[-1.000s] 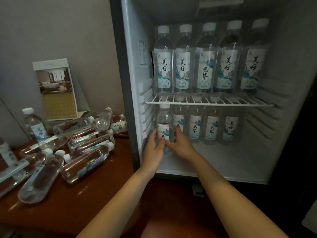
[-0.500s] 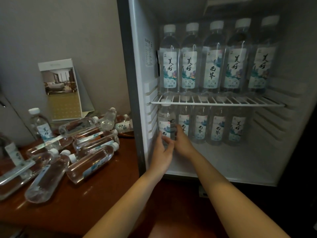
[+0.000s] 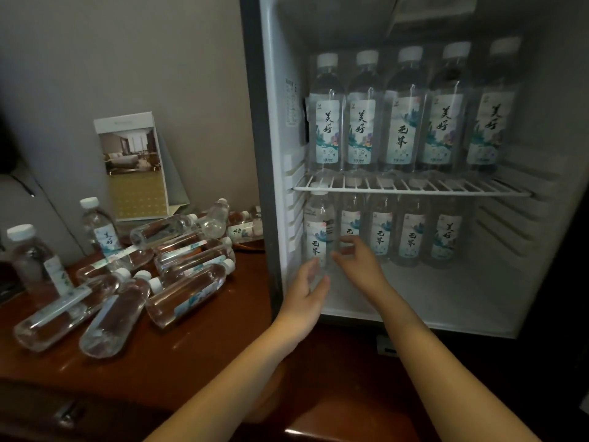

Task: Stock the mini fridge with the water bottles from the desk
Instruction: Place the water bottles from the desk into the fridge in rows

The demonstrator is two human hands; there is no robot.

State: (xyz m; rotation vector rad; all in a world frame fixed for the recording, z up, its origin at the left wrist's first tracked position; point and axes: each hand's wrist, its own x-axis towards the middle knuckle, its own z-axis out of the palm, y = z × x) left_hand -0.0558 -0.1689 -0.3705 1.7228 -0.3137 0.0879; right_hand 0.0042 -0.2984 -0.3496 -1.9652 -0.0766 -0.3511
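The bottle (image 3: pixel 318 231) stands upright at the front left of the fridge (image 3: pixel 274 122), on its floor just under the wire shelf (image 3: pixel 414 186). Half a second ago both hands were closed round its lower half. Now the right hand (image 3: pixel 358 263) has let go, its fingers spread just beside the label. The left hand (image 3: pixel 307 288) has slipped down and cups the base loosely; I cannot tell whether it still grips. Behind and to the right is a row of four bottles (image 3: pixel 411 234), and five bottles (image 3: pixel 403 113) line the shelf above. On the desk (image 3: pixel 191 346) to the left the loose bottles (image 3: pixel 188 291) lie as before, two upright, in front of a brochure (image 3: pixel 134 167).
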